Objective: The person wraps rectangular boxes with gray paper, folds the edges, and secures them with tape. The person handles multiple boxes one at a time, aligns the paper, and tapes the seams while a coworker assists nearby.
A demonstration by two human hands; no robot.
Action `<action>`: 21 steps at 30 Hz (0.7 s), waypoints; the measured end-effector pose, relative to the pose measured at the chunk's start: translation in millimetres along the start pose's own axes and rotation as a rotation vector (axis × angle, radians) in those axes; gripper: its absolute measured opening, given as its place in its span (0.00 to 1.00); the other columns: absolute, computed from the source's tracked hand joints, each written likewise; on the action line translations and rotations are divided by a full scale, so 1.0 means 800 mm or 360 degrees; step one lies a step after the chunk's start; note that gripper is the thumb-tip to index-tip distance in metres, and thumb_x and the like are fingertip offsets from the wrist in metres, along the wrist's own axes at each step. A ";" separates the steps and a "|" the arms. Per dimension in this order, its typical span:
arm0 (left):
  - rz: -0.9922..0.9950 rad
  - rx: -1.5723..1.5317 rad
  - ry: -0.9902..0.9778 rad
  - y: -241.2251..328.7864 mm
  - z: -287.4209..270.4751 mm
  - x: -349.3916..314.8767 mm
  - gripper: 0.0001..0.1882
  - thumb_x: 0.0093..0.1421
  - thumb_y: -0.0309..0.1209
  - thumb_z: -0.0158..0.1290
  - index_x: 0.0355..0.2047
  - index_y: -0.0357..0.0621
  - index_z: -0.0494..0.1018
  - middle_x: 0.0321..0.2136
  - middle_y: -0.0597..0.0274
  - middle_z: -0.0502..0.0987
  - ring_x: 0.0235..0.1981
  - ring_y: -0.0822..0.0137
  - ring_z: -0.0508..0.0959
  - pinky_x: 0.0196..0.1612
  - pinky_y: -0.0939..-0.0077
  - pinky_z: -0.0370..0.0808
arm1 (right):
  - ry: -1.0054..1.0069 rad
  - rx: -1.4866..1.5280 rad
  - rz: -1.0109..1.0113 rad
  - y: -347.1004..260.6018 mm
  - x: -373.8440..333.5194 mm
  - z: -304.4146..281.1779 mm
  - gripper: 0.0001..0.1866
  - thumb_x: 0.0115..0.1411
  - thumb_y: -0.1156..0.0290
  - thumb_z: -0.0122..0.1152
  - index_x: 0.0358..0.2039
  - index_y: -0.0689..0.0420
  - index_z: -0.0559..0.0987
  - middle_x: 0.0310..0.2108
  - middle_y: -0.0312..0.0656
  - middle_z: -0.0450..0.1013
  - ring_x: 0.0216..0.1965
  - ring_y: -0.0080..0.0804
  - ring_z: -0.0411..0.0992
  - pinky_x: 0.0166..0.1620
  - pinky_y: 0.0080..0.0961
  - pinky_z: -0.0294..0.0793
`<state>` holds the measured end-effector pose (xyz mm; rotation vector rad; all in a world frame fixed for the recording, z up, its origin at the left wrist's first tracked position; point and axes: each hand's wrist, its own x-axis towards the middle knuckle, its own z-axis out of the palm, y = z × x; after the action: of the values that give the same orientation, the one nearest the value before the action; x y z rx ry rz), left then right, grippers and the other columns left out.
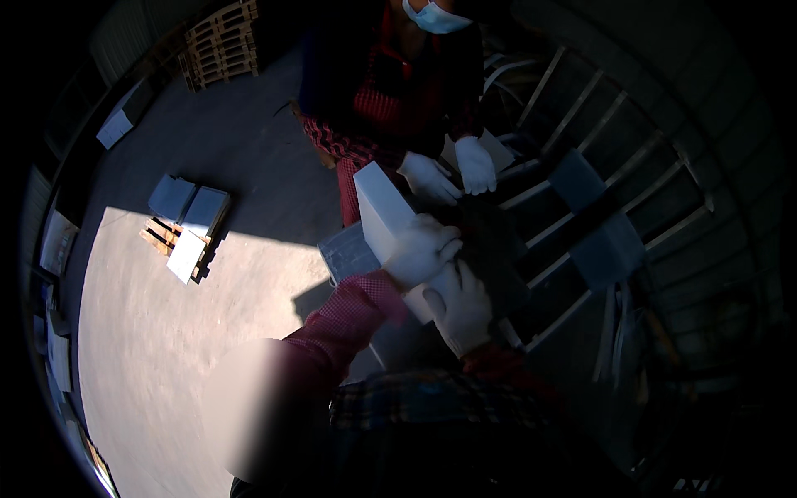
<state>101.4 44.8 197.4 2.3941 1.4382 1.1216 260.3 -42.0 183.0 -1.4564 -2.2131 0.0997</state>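
Observation:
A long white box-shaped piece [381, 203] stands tilted in front of me, its lower part hidden behind my hands. My left hand [422, 252], in a white glove and pink checked sleeve, lies across the piece with its fingers curled over the far edge, closed on it. Just right of it, my right hand [465, 311], also gloved in white, has its fingers stretched out and its thumb apart, against the lower part of the piece. Beneath the piece is a grey flat-topped surface [349, 251].
Opposite me sits a masked co-worker [398, 100], whose gloved left [476, 166] and right [427, 177] hands are beyond the piece. A slatted metal rack [627, 173] holding grey panels [606, 249] stands right. Leftward are a loaded pallet [162, 236] and stacked pallets [222, 46].

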 end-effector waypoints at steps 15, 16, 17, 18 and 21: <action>-0.1488 -0.1583 0.0372 -0.230 -0.048 0.042 0.43 0.55 0.35 0.72 0.67 0.34 0.66 0.48 0.55 0.81 0.46 0.62 0.81 0.53 0.66 0.78 | 0.0091 0.0124 -0.0078 0.006 0.002 -0.006 0.37 0.62 0.53 0.68 0.65 0.60 0.71 0.61 0.57 0.70 0.51 0.58 0.74 0.54 0.47 0.76; -0.1522 -0.1623 0.0391 -0.230 -0.042 0.043 0.29 0.56 0.32 0.71 0.56 0.33 0.77 0.43 0.61 0.83 0.43 0.66 0.81 0.50 0.70 0.78 | 0.0082 0.0149 -0.0066 0.008 0.002 -0.005 0.38 0.61 0.53 0.69 0.65 0.60 0.71 0.61 0.58 0.70 0.52 0.58 0.74 0.55 0.47 0.75; -0.1499 -0.1637 0.0382 -0.231 -0.041 0.045 0.27 0.56 0.32 0.71 0.54 0.33 0.78 0.41 0.61 0.83 0.42 0.67 0.81 0.49 0.71 0.77 | 0.0126 0.0225 -0.0051 0.012 0.002 -0.003 0.39 0.61 0.52 0.70 0.66 0.61 0.69 0.61 0.58 0.70 0.53 0.59 0.73 0.56 0.46 0.75; -0.1478 -0.1650 0.0374 -0.232 -0.040 0.045 0.25 0.57 0.32 0.70 0.53 0.34 0.79 0.40 0.62 0.83 0.41 0.68 0.80 0.48 0.71 0.77 | 0.0168 0.0304 -0.0037 0.016 0.001 0.001 0.41 0.60 0.51 0.71 0.67 0.61 0.68 0.61 0.58 0.69 0.54 0.59 0.73 0.56 0.45 0.75; -0.1478 -0.1680 0.0388 -0.233 -0.040 0.037 0.22 0.57 0.32 0.70 0.50 0.35 0.80 0.38 0.63 0.84 0.40 0.68 0.80 0.47 0.72 0.76 | 0.0143 0.0674 0.0220 0.006 -0.006 -0.005 0.48 0.57 0.55 0.76 0.70 0.65 0.62 0.63 0.60 0.68 0.59 0.59 0.71 0.60 0.42 0.73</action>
<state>-44.0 160.5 150.3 0.7693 1.2505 1.3621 268.0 -44.8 183.6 -1.3403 -1.8726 0.5064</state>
